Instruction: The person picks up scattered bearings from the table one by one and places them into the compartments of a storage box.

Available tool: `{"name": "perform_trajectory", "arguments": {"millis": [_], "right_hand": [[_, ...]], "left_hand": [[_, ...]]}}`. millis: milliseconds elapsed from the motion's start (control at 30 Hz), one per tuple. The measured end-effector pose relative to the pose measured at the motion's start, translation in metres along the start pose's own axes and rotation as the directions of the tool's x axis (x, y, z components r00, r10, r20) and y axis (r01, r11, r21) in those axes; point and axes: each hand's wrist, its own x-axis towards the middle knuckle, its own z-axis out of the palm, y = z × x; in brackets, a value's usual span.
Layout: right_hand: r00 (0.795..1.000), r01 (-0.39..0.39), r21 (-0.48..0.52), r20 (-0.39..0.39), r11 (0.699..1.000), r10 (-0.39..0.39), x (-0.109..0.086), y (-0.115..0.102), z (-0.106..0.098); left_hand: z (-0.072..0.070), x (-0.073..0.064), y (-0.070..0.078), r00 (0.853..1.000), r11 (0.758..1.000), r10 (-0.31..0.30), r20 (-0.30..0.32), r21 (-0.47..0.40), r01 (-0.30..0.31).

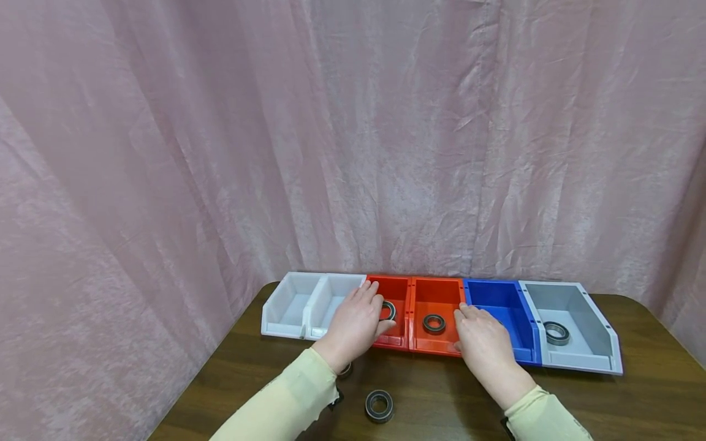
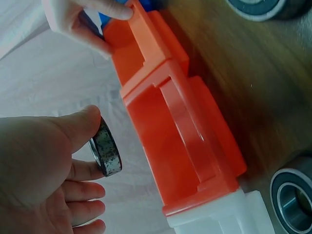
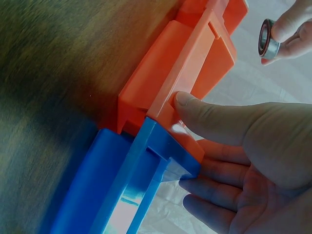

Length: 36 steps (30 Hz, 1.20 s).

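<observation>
My left hand is over the left red bin, pinching a ball bearing between thumb and fingers. The other fingers of that hand are loosely bent. My right hand rests where the orange-red bin meets the blue bin. Its thumb touches the orange-red bin's front rim in the right wrist view, while the fairly straight fingers lie along the side wall. A bearing lies flat inside the orange-red bin. The right hand mostly hides a dark edge in the blue bin.
Two white bins adjoin the red bins at the left. A grey bin at the right end holds a bearing. On the wooden table lie a bearing and another, partly hidden by the left sleeve. A pink curtain hangs behind.
</observation>
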Motion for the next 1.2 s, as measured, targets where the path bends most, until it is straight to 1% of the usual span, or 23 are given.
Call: {"name": "perform_trajectory", "arguments": {"millis": [133, 267, 467, 733, 1100, 1200], "right_hand": [[1.0, 0.001, 0.002, -0.025, 1.0, -0.001, 0.0, 0.0, 0.001], [0.999, 0.002, 0.003, -0.045, 1.0, -0.002, 0.0, 0.0, 0.002], [1.0, 0.006, 0.002, -0.014, 1.0, -0.006, 0.0, 0.0, 0.002], [1.0, -0.004, 0.003, 0.021, 1.0, 0.004, 0.001, -0.002, -0.001], [0.999, -0.004, -0.003, 0.038, 1.0, 0.004, 0.002, -0.001, -0.002], [0.999, -0.007, 0.001, 0.05, 1.0, 0.006, 0.002, -0.001, -0.003]], "left_hand": [[0.002, 0.005, -0.003, 0.999, 1.0, -0.016, 0.029, -0.008, 0.016], [0.008, 0.009, -0.005, 0.999, 1.0, -0.024, 0.047, 0.004, 0.024], [0.021, 0.016, -0.007, 0.996, 0.999, -0.052, 0.073, 0.015, 0.051], [0.033, 0.026, -0.005, 0.986, 0.994, -0.104, 0.133, -0.003, 0.105], [0.046, 0.035, -0.003, 0.979, 0.991, -0.13, 0.157, 0.017, 0.129], [0.05, 0.036, -0.003, 0.978, 0.992, -0.128, 0.163, 0.01, 0.128]]}}
